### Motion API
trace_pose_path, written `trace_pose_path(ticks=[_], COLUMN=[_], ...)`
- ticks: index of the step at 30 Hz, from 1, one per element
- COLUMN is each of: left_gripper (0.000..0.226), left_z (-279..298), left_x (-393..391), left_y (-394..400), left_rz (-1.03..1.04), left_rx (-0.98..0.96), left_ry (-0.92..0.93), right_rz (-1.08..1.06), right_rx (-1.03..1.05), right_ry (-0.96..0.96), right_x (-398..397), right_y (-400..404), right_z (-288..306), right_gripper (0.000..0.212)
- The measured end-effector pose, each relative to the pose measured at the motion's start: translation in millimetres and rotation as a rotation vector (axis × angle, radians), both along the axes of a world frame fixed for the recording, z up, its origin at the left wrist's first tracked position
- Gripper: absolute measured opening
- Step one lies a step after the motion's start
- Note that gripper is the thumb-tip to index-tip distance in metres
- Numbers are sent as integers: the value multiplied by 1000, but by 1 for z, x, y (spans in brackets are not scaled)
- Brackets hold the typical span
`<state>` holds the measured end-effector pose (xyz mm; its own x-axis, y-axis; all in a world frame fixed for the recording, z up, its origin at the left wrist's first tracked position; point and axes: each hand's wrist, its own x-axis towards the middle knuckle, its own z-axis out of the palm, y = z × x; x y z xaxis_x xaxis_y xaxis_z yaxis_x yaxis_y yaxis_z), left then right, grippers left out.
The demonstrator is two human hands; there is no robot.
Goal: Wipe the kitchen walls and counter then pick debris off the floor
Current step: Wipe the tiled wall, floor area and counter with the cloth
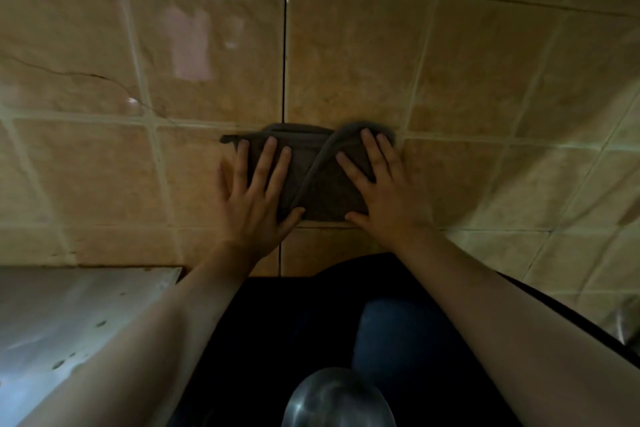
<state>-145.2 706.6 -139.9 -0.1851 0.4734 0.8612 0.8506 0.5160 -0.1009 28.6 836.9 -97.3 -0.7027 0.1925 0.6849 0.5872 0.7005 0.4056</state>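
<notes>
A dark grey folded cloth (320,180) lies flat against the beige tiled wall (346,62), near the wall's dark vertical corner seam. My left hand (254,191) presses the cloth's left part with straight, spread fingers. My right hand (381,191) presses its right part the same way, fingers straight and pointing up. Both palms lie flat and the cloth's middle shows between them.
A pale metal counter surface (69,322) with small dark specks sits at the lower left, meeting the wall. A shiny rounded metal object (337,399) shows at the bottom centre over a dark gap. Tiled wall continues to the right (554,184).
</notes>
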Motion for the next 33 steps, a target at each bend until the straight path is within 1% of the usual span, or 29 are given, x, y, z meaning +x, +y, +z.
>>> trace_pose_path(ticks=[4,9,12,16,23,26,29,33], left_gripper=[87,87,87,86,90,93,95,100], left_z=[-3,-13,-14,-8,25,39,51,62], left_x=[3,13,19,33,54,67,77,80], left_y=[2,10,15,23,45,51,57,60], left_rz=[1,-6,-15,-38,-72,-50,-57,-34], left_rx=[-23,-34,-30,-10,-125,-167,-165,-168], left_ry=[-14,-42,-55,-96,55,115,124,111], right_rz=[82,110,92,35,-90,-144,-165,-164], right_rx=[65,71,92,116,38,-44,-148,-188], right_ry=[-54,-112,-125,-88,-44,19,94,114], right_x=[8,22,29,40,74,85,87,86], right_y=[12,23,27,29,45,48,46,49], right_z=[6,6,8,9,9,6,7,15], right_gripper=[117,115,115,114,112,107,106,107])
